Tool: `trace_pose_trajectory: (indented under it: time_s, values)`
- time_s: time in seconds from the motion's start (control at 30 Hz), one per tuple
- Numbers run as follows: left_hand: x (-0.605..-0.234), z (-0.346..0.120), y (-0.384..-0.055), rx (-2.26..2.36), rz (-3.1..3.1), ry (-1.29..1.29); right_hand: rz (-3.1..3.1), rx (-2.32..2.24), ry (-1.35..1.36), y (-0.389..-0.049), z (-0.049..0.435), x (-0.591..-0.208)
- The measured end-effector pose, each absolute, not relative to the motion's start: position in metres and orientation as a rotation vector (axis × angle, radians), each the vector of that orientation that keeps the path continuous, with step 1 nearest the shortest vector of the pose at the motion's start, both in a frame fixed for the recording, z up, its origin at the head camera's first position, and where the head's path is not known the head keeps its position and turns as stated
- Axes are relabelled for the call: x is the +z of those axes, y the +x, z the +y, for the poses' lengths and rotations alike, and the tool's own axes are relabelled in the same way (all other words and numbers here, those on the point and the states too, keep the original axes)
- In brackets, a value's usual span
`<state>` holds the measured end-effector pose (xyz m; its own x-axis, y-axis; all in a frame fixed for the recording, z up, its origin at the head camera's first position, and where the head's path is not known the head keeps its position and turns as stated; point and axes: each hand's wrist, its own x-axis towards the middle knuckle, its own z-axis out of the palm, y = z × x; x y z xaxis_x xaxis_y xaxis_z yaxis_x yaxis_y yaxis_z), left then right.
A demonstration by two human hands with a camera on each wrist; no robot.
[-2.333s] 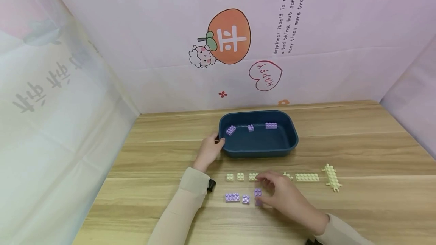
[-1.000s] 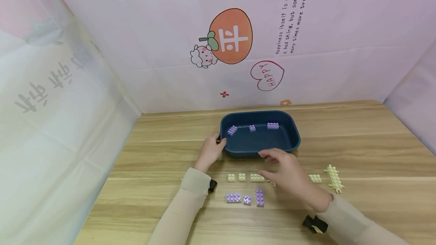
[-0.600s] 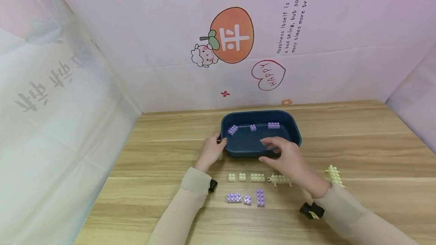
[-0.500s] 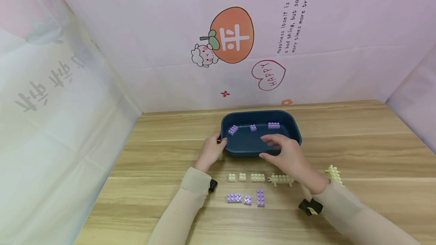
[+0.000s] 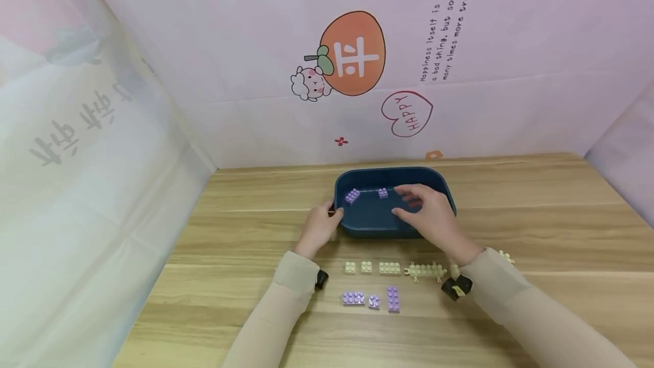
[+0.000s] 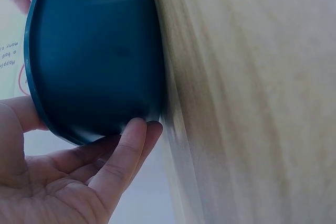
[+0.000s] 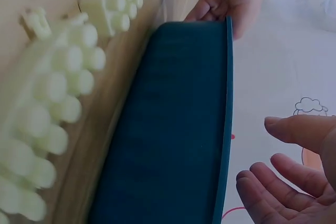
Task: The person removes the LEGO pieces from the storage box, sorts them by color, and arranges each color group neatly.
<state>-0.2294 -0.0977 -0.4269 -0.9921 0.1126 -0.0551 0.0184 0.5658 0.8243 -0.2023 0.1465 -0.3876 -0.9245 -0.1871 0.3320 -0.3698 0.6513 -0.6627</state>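
Observation:
My left hand point(image 5: 318, 229) grips the left end of a dark blue plastic tub point(image 5: 370, 214), thumb at the rim and fingers against the outer wall in the left wrist view. Over the tub's right half hovers my right hand point(image 5: 431, 217), thumb and fingers apart; the right wrist view shows nothing between them. Inside the tub lie a longer purple building brick point(image 5: 352, 196) and a small purple brick point(image 5: 383, 192). The tub's right part is hidden by my right hand.
In front of the tub runs a row of pale yellow bricks point(image 5: 390, 268), including a piece with side clips point(image 5: 425, 271). Nearer me lie three purple bricks point(image 5: 353, 299). My right forearm partly covers another yellow piece point(image 5: 506, 256). A printed cloth point(image 5: 255, 124) hangs behind the table.
My right hand has moved from the brick rows forward over the tub. It now hides the purple brick at the tub's right. My left hand stays on the tub's end.

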Motion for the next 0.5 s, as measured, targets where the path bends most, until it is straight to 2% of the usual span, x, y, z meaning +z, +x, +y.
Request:
trace_pose_trajectory:
  time_s: [0.5]
  values:
    - [-0.427, -0.100, -0.230, 1.398, 2.694, 0.127, -2.754, 1.140, 0.301, -0.252, 0.142, -0.383]
